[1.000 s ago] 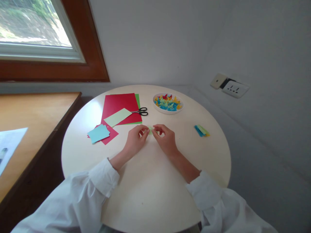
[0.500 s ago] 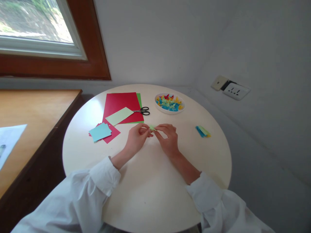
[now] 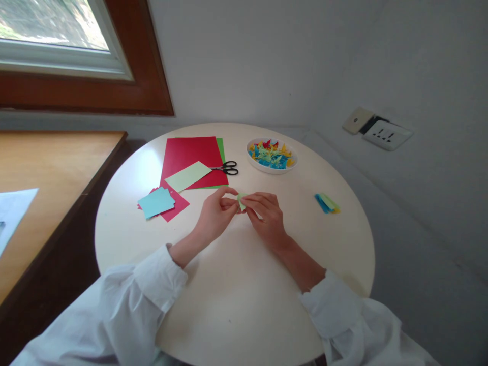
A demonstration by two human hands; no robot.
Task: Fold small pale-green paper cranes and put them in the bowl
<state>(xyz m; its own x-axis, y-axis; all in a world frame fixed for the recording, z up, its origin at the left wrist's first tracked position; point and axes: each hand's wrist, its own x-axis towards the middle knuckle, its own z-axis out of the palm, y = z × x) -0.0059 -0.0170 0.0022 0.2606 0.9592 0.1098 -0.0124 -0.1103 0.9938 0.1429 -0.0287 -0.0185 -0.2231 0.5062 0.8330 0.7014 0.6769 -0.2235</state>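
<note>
Your left hand (image 3: 214, 217) and right hand (image 3: 268, 219) both pinch the green paper (image 3: 241, 201) over the counter's (image 3: 236, 290) middle, likely steadying it.

Matt paper scrap (image 3: 241, 202) above a smooth, faintly glossy cream table (image 3: 236, 284).

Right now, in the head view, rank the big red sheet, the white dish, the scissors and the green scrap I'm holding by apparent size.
1. red sheet
2. white dish
3. scissors
4. green scrap, partly hidden, yet clearly smallest
</note>
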